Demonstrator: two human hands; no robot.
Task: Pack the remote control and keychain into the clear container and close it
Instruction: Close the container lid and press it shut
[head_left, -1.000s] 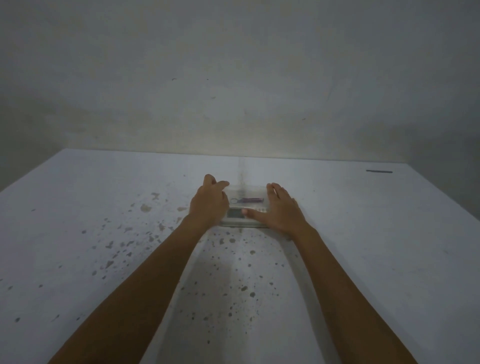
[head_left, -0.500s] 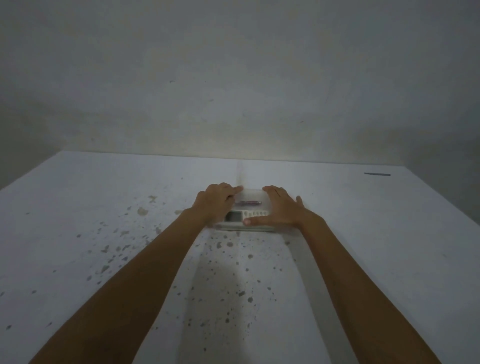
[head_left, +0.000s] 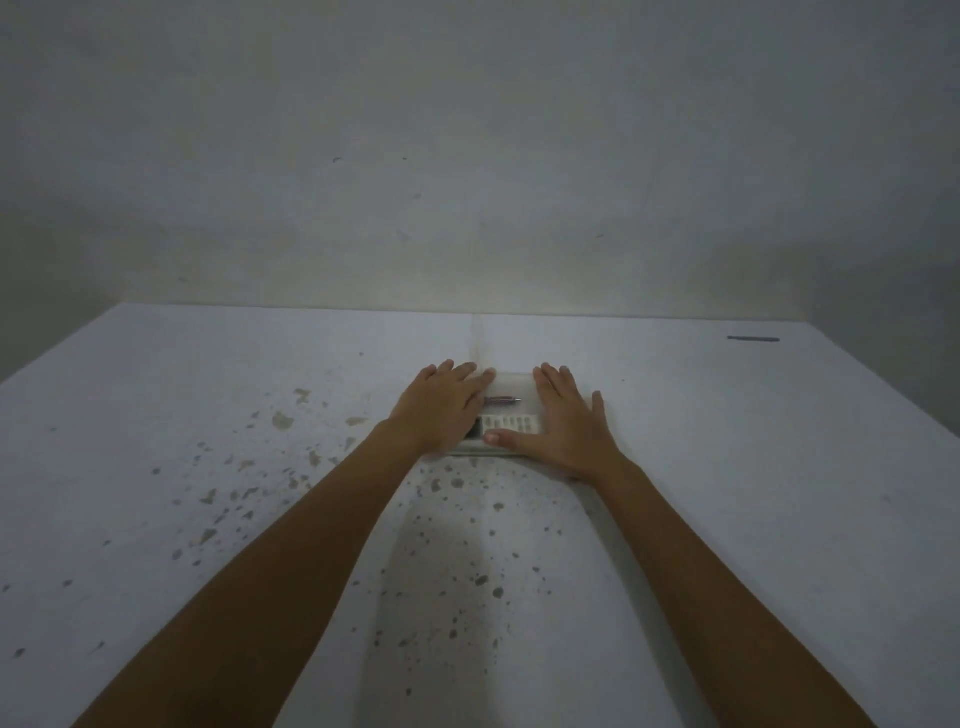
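Two hands lay flat on top of the clear container (head_left: 511, 385) in the middle of the white table (head_left: 727, 467), palms down, one at each end. On the left end, the left hand (head_left: 445, 402) was spread wide with the fingers stretched out toward the far edge, gripping nothing, just lying on the lid. Over on the right end, the right hand (head_left: 569, 423) matched it, fingers (head_left: 550, 379) pointing away from the person and fanned apart, thumb (head_left: 506, 440) reaching in along the near edge of the box, nothing pinched or held. Between the two hands the lid showed through, and under it the remote control (head_left: 511, 423) lay lengthwise along the near side, its pale buttons in rows and a dark screen at the left end, partly hidden by the left hand. Just beyond it, toward the far side of the box, sat the keychain (head_left: 503, 400), a thin reddish bar, also lying sideways. Both things were inside the box; whether the lid was fully seated could not be told from that angle. Dark specks and stains were scattered over the table near the forearms, and a short dark strip (head_left: 753, 339) lay well apart at the far right corner, by the grey wall (head_left: 467, 156)
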